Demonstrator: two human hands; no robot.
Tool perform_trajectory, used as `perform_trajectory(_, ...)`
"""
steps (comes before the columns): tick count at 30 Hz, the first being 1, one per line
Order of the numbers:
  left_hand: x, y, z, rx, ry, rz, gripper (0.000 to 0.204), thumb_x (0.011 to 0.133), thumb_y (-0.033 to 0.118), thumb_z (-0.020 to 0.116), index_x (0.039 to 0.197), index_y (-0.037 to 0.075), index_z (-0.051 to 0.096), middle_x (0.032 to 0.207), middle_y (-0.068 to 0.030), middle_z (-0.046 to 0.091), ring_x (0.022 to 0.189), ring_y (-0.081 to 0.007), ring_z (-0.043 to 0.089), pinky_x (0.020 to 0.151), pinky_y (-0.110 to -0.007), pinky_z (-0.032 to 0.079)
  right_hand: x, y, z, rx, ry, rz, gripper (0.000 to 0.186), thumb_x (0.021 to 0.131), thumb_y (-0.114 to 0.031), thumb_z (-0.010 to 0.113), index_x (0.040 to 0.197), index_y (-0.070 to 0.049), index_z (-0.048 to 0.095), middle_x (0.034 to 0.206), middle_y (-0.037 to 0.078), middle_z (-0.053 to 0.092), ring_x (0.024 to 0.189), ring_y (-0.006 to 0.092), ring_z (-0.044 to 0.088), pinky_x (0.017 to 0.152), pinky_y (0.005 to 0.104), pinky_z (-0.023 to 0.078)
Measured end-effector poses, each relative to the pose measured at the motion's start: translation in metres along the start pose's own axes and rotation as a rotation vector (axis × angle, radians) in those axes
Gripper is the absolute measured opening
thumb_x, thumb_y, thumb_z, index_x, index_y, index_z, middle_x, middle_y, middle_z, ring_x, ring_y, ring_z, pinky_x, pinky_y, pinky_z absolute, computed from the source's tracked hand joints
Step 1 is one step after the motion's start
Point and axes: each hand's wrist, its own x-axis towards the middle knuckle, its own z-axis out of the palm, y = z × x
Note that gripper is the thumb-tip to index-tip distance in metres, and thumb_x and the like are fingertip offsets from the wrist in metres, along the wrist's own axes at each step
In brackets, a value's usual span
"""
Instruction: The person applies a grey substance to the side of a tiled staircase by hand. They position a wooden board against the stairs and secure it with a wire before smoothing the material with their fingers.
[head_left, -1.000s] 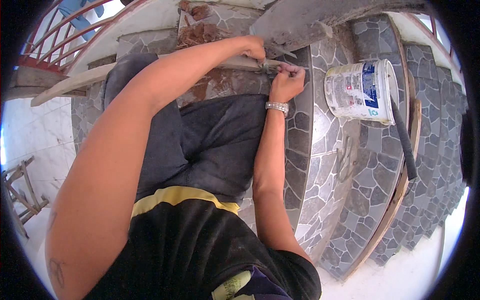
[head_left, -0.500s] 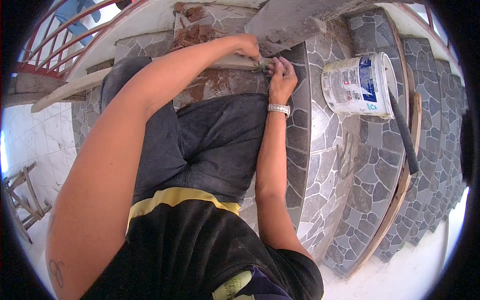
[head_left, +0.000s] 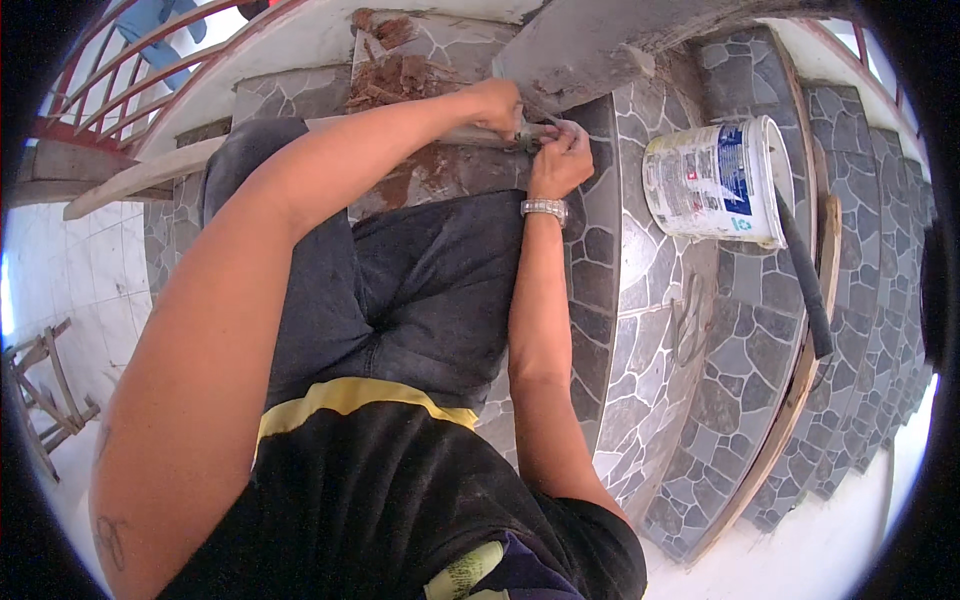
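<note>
A long pale wooden pole (head_left: 150, 181) runs from the left, behind my bent knee, to the spot where both hands meet. My left hand (head_left: 495, 106) is closed above the pole's right end, thumb and fingers pointing down onto it. Facing it, my right hand (head_left: 562, 162), with a metal watch on the wrist, is closed with fingertips pinched at the same end. A small greenish-grey bit shows between the hands, too small and covered to name. Just beyond them slants a large grey, cement-smeared beam (head_left: 570, 55).
Right of me, a white bucket (head_left: 695, 182) lies on its side on stone-patterned steps, a dark handle (head_left: 803, 270) sticking out. A long timber strip (head_left: 770, 420) runs along the steps. Reddish-brown debris (head_left: 400, 75) lies beyond my left forearm. A red railing (head_left: 110, 95) stands far left.
My left hand has turned and come slightly down toward the pole's end. My right hand has shifted a little left and tightened its fingers. The view has tilted slightly.
</note>
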Motion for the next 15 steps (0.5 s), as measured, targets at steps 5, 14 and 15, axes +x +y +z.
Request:
perform_trajectory(5, -0.004, 0.013, -0.009, -0.099, -0.056, -0.066, 0.021, 0.074, 0.024, 0.069, 0.084, 0.008, 0.076, 0.077, -0.0182, 0.071, 0.071, -0.0296, 0.069, 0.063, -0.042, 0.052, 0.002, 0.018, -0.018, 0.296, -0.181, 0.069, 0.017, 0.095, -0.007, 0.053, 0.096, 0.001, 0.068, 0.088, 0.013, 0.072, 0.076, 0.0206, 0.070, 0.071, 0.0319, 0.052)
perform_trajectory(14, -0.005, 0.014, -0.006, -0.149, 0.045, -0.125, 0.039, 0.070, 0.032, 0.073, 0.088, -0.002, 0.071, 0.085, -0.0228, 0.071, 0.080, -0.0338, 0.069, 0.072, -0.045, 0.052, 0.001, 0.018, -0.029, 0.046, -0.349, -0.085, 0.013, 0.090, -0.009, 0.065, 0.096, 0.001, 0.071, 0.095, 0.014, 0.069, 0.085, 0.0228, 0.067, 0.077, 0.0325, 0.052)
perform_trajectory(15, -0.005, 0.015, -0.006, -0.111, 0.048, -0.121, 0.040, 0.069, 0.032, 0.074, 0.087, -0.003, 0.070, 0.084, -0.0229, 0.070, 0.080, -0.0334, 0.069, 0.072, -0.046, 0.052, 0.000, 0.019, -0.030, 0.015, -0.313, -0.101, 0.010, 0.087, -0.009, 0.067, 0.089, 0.000, 0.071, 0.090, 0.016, 0.068, 0.084, 0.0268, 0.066, 0.077, 0.0350, 0.051)
